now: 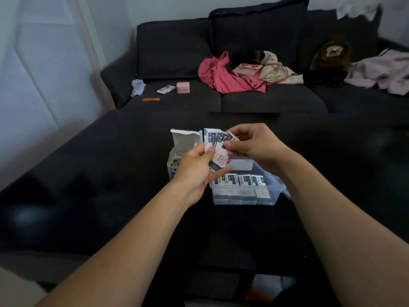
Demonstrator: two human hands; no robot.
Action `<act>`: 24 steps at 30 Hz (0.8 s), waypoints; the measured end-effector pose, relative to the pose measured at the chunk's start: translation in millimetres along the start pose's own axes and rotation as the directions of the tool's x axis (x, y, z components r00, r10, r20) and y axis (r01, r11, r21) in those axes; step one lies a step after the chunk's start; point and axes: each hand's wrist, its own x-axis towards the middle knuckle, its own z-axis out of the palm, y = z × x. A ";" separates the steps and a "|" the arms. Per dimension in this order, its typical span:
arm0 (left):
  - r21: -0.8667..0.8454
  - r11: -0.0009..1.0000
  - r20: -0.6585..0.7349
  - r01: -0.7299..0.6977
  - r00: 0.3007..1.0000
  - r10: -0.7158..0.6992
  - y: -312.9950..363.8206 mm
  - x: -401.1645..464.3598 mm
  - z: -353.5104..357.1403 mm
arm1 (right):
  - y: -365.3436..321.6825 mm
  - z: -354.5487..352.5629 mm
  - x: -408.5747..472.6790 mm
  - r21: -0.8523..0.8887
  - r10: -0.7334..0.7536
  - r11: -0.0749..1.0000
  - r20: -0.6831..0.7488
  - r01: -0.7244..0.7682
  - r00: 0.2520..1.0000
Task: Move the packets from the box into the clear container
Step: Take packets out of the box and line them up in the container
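A white cardboard box [180, 142] stands open on the dark table, flap up, with more packets inside it. Right of it sits the clear container [274, 193], holding a row of upright white-and-dark packets [242, 180]. Above the gap between box and container, my left hand [194, 171] grips a fanned bunch of packets [218, 144] from below. My right hand [252, 142] pinches the bunch's right edge between thumb and fingers. My left hand hides the box's front right corner.
A dark sofa lies beyond the table. On it are a pink case [183, 87], a small packet [164, 89], an orange strip [151, 99], a white wad [137, 87], pink and cream clothes [232, 74] and a brown plush toy [330, 54].
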 end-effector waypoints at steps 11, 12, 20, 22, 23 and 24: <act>0.075 0.997 0.030 0.014 0.999 -0.016 -3.8 1.9 3.4 | -4.6 -12.8 -5.2 -0.255 -0.051 0.965 0.052 0.063 0.997; 0.082 0.997 0.016 0.008 1.000 -0.009 -4.3 2.4 3.4 | -3.9 -13.7 -5.5 -0.237 -0.046 0.970 0.058 0.058 0.997; 0.096 0.995 -0.061 0.004 0.998 0.002 -4.9 5.4 3.0 | -6.0 -18.3 -9.0 -0.076 -0.022 0.997 0.016 0.023 1.000; 0.107 0.994 -0.048 0.020 0.999 -0.015 -5.2 4.6 4.4 | -4.6 -18.5 -8.6 -0.023 -0.006 1.000 0.039 0.007 0.999; 0.120 0.993 -0.036 0.020 0.999 -0.016 -6.0 4.5 5.4 | -3.6 -17.6 -8.3 -0.021 -0.004 1.000 0.045 0.005 0.999; 0.136 0.991 -0.024 0.015 1.000 -0.012 -6.8 4.6 6.4 | -2.7 -16.6 -8.0 -0.044 -0.011 0.999 0.042 0.013 0.999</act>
